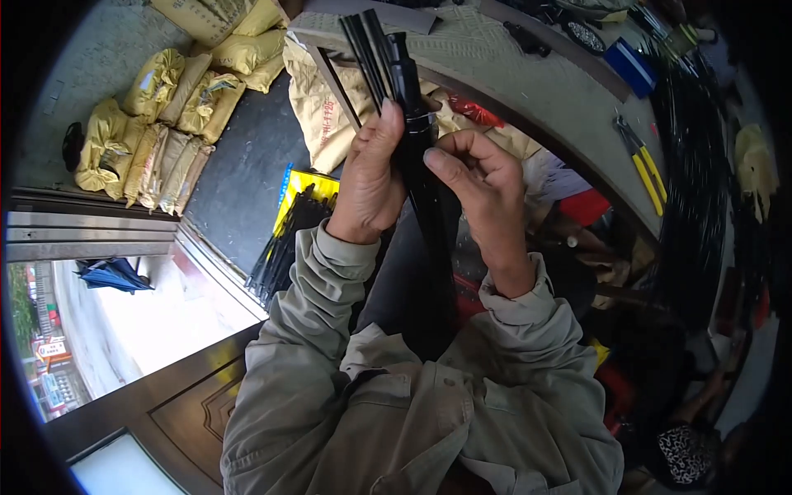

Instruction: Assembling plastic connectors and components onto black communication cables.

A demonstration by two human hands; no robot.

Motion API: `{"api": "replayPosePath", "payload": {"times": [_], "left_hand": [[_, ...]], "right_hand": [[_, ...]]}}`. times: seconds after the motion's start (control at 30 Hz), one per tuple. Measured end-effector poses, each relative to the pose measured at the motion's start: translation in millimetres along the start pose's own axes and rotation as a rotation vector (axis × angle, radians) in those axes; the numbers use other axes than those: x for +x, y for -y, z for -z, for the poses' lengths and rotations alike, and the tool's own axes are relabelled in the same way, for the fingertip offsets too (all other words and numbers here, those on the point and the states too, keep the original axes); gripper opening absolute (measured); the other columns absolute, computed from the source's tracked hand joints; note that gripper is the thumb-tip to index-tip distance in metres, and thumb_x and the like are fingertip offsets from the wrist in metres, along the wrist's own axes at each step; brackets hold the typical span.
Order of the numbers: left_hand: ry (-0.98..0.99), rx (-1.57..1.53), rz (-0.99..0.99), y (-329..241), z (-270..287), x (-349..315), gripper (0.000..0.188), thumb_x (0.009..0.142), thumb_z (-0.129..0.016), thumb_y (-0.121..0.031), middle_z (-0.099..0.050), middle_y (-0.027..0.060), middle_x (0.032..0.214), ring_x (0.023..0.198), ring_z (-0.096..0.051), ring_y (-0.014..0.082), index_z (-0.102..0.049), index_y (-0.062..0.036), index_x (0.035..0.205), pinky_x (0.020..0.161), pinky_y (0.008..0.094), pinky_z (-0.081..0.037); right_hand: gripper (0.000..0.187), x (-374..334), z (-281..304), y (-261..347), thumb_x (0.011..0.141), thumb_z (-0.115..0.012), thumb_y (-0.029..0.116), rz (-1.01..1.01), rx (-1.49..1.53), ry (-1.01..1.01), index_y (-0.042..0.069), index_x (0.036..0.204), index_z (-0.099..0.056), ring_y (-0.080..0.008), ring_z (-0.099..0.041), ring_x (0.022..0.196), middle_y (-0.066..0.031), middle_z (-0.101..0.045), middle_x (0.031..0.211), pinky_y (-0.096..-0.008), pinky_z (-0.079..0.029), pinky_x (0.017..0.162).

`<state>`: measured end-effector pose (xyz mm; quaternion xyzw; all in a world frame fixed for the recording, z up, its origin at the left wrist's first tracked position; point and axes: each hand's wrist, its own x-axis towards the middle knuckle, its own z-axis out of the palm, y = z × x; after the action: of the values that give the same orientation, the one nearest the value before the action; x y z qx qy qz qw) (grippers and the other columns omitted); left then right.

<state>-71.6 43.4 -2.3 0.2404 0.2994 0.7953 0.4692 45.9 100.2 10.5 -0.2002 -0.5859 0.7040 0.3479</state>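
The bundle (pixel 404 74) of black rods stands slightly tilted in front of the person, beside the near edge of the worktop (pixel 462 49), its upper ends fanned a little apart. The left hand (pixel 371 169) is wrapped around it from the left, thumb pointing upward against the rods. The right hand (pixel 487 177) is on the other side, thumb and forefinger bent close together at the bundle, just below a thin band (pixel 421 124); whether they pinch the band's end cannot be told.

The worktop is pale grey with a dark edge, running from the top of the view down the right side. On it lie pliers (pixel 643 169) with yellow handles, a blue box (pixel 630 69) and, farther right, a long spread of black strands (pixel 689 157). Beneath its edge are a cream sack (pixel 318 115) and a red bag (pixel 474 110).

To the left, filled sacks (pixel 198 95) lie in rows along the wall over a dark floor (pixel 235 157). Nearer, more black rods (pixel 289 235) lie by a yellow sheet (pixel 307 183). A doorway opens onto bright ground (pixel 165 318) with a dark blue umbrella (pixel 115 275); a brown panelled door (pixel 186 396) stands below it.
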Motion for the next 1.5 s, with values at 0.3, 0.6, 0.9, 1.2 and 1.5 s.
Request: {"api": "replayPosePath", "payload": {"times": [0.3, 0.6, 0.9, 1.2, 1.5], "left_hand": [[0.037, -0.006, 0.026, -5.9, 12.4, -3.3, 0.034, 0.088, -0.05, -0.031, -0.059, 0.007, 0.101, 0.09, -0.057, 0.015, -0.051, -0.0045, 0.111, 0.082, 0.0294, -0.045], [-0.016, -0.079, -0.013, -12.0, 9.8, -12.9, 0.021, 0.088, -0.053, -0.024, -0.06, -0.0008, 0.084, 0.075, -0.055, 0.0037, -0.059, -0.0055, 0.096, 0.069, 0.0199, -0.045], [0.037, -0.036, 0.026, -17.9, 12.4, -18.5, 0.033, 0.088, -0.051, -0.029, -0.061, 0.0058, 0.097, 0.085, -0.058, 0.0121, -0.054, -0.0026, 0.108, 0.078, 0.0266, -0.046], [-0.08, -0.007, -0.064, -15.0, 6.1, -31.1, 0.023, 0.089, -0.052, -0.023, -0.059, -0.0002, 0.083, 0.074, -0.053, 0.0039, -0.059, -0.0025, 0.096, 0.068, 0.0197, -0.044], [-0.21, -0.013, -0.138, -2.6, 9.1, -44.0, 0.023, 0.09, -0.049, -0.021, -0.06, 0.001, 0.084, 0.073, -0.052, 0.0042, -0.058, -0.001, 0.096, 0.067, 0.019, -0.042]], "right_hand": [[0.011, -2.2, -15.2, 0.9, 0.083, -0.059, 0.008, 0.001, -0.177, -0.01, -0.001, 0.082, -0.053, -0.0002, -0.04, 0.061, 0.005, -0.047, 0.07, -0.0134, -0.031, 0.056], [0.012, -5.2, -23.6, 4.1, 0.082, -0.059, 0.006, 0.018, -0.178, -0.026, -0.004, 0.087, -0.056, -0.0002, -0.042, 0.062, 0.0032, -0.051, 0.071, -0.0137, -0.032, 0.055], [0.011, -8.4, -24.8, 1.3, 0.081, -0.06, 0.007, 0.042, -0.176, 0.004, -0.003, 0.084, -0.056, -0.0001, -0.042, 0.061, 0.0038, -0.052, 0.07, -0.0134, -0.032, 0.055], [0.015, -9.4, -33.1, -7.4, 0.078, -0.065, 0.01, 0.112, -0.209, -0.023, -0.002, 0.078, -0.056, -0.0011, -0.044, 0.055, 0.0021, -0.053, 0.063, -0.0157, -0.035, 0.049], [0.012, -17.9, -30.3, -15.3, 0.08, -0.063, 0.008, 0.062, -0.217, 0.02, 0.0, 0.077, -0.054, 0.001, -0.038, 0.056, 0.0053, -0.05, 0.064, -0.0136, -0.028, 0.049]]}}
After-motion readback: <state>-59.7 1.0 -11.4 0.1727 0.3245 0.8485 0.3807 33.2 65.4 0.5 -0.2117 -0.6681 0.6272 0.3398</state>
